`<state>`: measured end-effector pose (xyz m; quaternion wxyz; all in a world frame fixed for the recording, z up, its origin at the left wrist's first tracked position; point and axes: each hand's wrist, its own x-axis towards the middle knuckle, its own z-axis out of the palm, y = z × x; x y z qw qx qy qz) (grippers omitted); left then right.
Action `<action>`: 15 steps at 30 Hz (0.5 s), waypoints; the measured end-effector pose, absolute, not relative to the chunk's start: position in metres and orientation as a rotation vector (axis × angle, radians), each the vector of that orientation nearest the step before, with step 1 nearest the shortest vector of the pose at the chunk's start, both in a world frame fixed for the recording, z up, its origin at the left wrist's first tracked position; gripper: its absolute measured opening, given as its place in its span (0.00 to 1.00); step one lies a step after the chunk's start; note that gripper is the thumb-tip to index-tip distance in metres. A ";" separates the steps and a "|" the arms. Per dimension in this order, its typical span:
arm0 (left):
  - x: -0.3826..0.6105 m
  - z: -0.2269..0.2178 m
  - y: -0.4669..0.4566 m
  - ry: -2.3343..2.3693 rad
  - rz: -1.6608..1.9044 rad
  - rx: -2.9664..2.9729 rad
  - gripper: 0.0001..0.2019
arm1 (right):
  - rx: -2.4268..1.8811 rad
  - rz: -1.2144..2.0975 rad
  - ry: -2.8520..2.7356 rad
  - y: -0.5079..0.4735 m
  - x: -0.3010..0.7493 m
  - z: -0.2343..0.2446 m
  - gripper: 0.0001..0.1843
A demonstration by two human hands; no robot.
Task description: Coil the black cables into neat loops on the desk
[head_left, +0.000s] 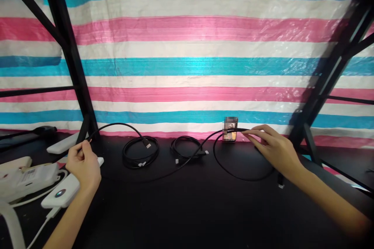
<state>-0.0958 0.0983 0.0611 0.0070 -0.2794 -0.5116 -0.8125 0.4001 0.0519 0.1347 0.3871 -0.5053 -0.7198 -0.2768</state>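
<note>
Nearest the camera, the two bare forearms come up from the bottom edge over a black tabletop (198,210), which lies bare across its whole near middle and gives open room between the arms.

At the far left a cluster of white devices (26,177) with pale cords crowds the table's edge, and a white power bank (62,193) lies just under the left wrist. The left hand (84,165) is curled nearly closed, thumb and fingertips pinching one end of a thin black cable (117,125), which arches up and back down to a plug beside the first coiled cable (140,151). A second coiled cable (187,148) lies just right of it, near but apart. Behind the left hand a black frame post (70,58) slants up from the table, with a flat white bar (62,144) at its foot.

Further right, a loose black cable (233,173) sweeps in a wide loop over the tabletop. The right hand (274,148) lies flat and mostly open, fingers stretched leftward, fingertips resting on that loop's upper run, close beside a small blurred object (230,129) standing at the table's back edge. Another black frame post (330,74) leans at the right, hemming that side.

A tarpaulin (189,46) striped pink, white and blue closes the whole back
</note>
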 end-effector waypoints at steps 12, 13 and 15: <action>-0.086 0.051 0.087 -1.685 -2.714 -0.904 0.10 | -1.209 -1.333 -1.646 0.056 0.420 0.120 0.13; -0.082 0.051 0.086 -1.682 -2.732 -0.921 0.11 | -1.248 -1.255 -1.633 0.056 0.421 0.120 0.15; -0.070 0.054 0.084 -1.654 -2.779 -0.970 0.13 | -1.315 -1.024 -1.594 0.058 0.418 0.121 0.18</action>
